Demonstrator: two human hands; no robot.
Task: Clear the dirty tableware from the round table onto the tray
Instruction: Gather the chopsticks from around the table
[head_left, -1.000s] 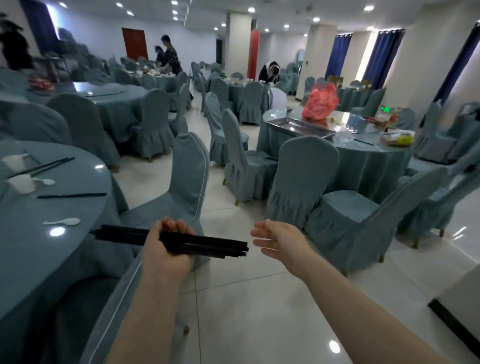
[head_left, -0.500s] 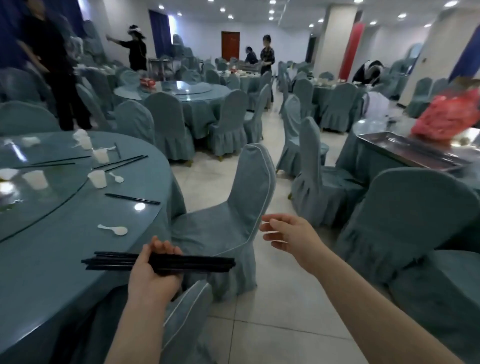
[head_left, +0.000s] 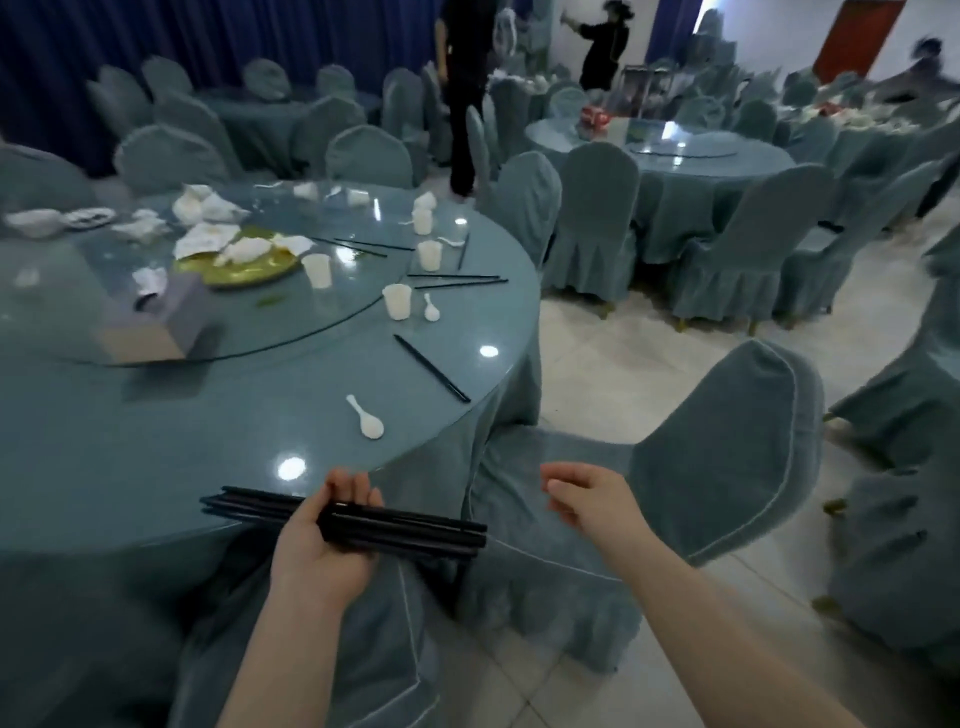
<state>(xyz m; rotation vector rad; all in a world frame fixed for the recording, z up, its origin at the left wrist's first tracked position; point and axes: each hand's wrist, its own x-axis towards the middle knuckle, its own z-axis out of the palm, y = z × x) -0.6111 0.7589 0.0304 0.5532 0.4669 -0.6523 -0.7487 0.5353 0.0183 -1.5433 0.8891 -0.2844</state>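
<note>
My left hand grips a bundle of black chopsticks, held level over the near edge of the round table. My right hand hangs empty above a covered chair, fingers loosely curled. On the table lie a white spoon, a single black chopstick, more chopsticks, a second spoon and several white cups. A yellow plate with crumpled napkins sits on the glass turntable. No tray is in view.
A grey tissue box stands on the turntable. A covered chair stands just right of the table, another chair back under my left arm. More tables and chairs fill the room; people stand behind the table.
The view has swung left from the far table with the tray to the round table, which now fills the left. My left hand still holds the chopsticks; the right stays empty.
</note>
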